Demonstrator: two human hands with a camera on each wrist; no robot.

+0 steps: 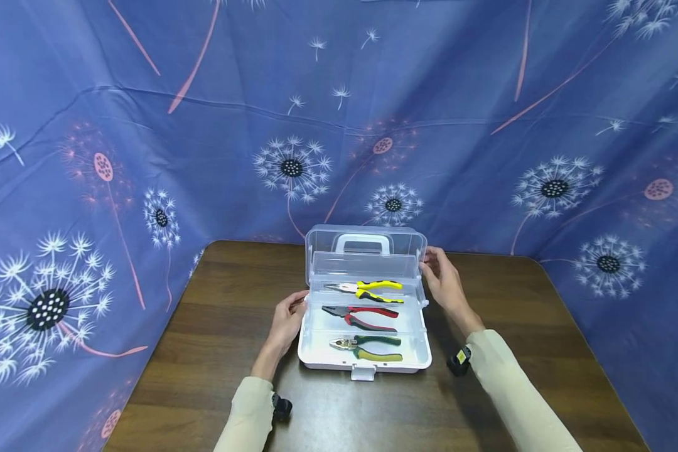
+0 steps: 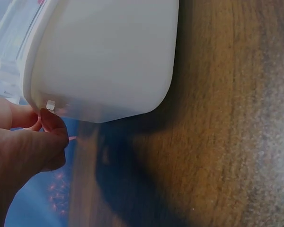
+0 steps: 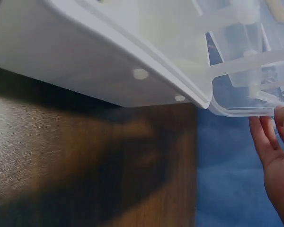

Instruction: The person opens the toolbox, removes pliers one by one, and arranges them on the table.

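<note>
A white toolbox stands on the table with its clear lid raised at the back. Three pairs of pliers lie in a column inside: long-nose pliers with yellow and black handles, combination pliers with red and black handles, and combination pliers with green and yellow handles. My left hand pinches the box's rim near the back left corner, thumb and fingers on its edge. At the right, my right hand holds the side edge of the raised lid between thumb and fingers.
The brown wooden table spreads around the box. Behind it hangs a blue cloth with dandelion prints. A white carrying handle is on the lid, and a clear latch sticks out at the box's front.
</note>
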